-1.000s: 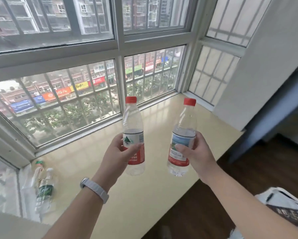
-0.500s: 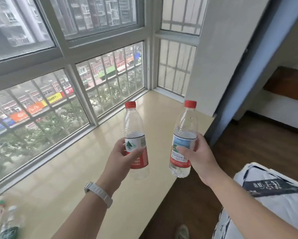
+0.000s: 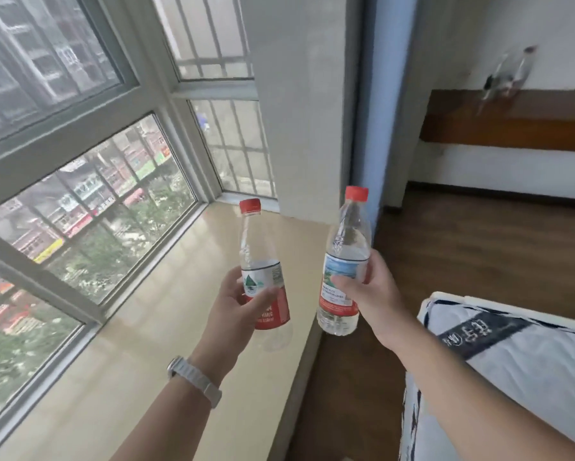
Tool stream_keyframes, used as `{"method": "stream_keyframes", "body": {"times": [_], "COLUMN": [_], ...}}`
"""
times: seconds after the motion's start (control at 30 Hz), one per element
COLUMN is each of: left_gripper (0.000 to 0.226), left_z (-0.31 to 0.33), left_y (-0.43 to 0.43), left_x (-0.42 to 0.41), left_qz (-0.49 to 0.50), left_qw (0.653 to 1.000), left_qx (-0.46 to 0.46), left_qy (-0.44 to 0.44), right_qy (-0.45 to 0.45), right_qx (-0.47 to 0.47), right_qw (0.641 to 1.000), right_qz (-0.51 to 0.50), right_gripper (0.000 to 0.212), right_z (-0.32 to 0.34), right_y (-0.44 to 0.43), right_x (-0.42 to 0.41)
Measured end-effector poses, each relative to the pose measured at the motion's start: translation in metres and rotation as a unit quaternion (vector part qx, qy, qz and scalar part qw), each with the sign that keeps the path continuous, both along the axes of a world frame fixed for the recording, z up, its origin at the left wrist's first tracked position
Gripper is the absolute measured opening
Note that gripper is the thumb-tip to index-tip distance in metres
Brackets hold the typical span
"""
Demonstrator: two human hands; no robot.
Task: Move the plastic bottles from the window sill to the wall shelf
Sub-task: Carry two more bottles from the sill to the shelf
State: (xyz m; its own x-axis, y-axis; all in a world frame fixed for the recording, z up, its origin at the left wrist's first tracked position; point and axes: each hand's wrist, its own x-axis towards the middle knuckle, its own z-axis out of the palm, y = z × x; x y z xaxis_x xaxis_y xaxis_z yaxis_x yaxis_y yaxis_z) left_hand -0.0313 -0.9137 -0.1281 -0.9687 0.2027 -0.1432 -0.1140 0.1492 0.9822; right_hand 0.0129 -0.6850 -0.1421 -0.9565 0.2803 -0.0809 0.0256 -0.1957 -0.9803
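Observation:
I hold two clear plastic bottles with red caps upright in front of me. My left hand (image 3: 237, 307) grips the smaller bottle with the red and white label (image 3: 262, 271) above the cream window sill (image 3: 166, 314). My right hand (image 3: 369, 294) grips the taller bottle with the blue and red label (image 3: 344, 261) past the sill's right edge, over the floor. Far off at the upper right a brown wall shelf (image 3: 512, 124) carries blurred bottles (image 3: 508, 74).
A grey pillar (image 3: 299, 104) and a blue wall edge (image 3: 365, 111) stand between the window and the shelf. Dark wooden floor (image 3: 462, 254) stretches toward the shelf. A bed with white and navy bedding (image 3: 518, 361) lies at the lower right.
The view has swung to the right: the window slid left, the wall shelf and its bottles came into sight, and the bottles lying on the sill's left end left the frame. Both hands keep their bottles.

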Motion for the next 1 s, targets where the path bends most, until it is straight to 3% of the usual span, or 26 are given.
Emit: {"method": "stream_keyframes", "body": {"times": [0.37, 0.6, 0.73, 1.0], "left_gripper": [0.077, 0.064, 0.046, 0.048], "left_z": [0.01, 0.006, -0.006, -0.026], "left_y": [0.123, 0.161, 0.179, 0.224], "left_x": [-0.052, -0.083, -0.109, -0.206], "left_qz": [-0.11, -0.152, -0.165, -0.212], "left_qw": [0.993, 0.988, 0.986, 0.977], "left_qx": [-0.012, -0.006, -0.001, -0.003], "left_qy": [0.029, 0.033, 0.015, -0.015], "right_qy": [-0.006, -0.024, -0.043, -0.102], "right_qx": [0.006, 0.027, 0.04, 0.085], "right_qw": [0.992, 0.985, 0.981, 0.961], "right_qz": [-0.126, -0.17, -0.184, -0.243], "right_gripper": [0.049, 0.048, 0.048, 0.051], "right_z": [0.005, 0.01, 0.003, -0.004], "right_y": [0.101, 0.133, 0.149, 0.19], "right_x": [0.005, -0.003, -0.018, -0.083]}}
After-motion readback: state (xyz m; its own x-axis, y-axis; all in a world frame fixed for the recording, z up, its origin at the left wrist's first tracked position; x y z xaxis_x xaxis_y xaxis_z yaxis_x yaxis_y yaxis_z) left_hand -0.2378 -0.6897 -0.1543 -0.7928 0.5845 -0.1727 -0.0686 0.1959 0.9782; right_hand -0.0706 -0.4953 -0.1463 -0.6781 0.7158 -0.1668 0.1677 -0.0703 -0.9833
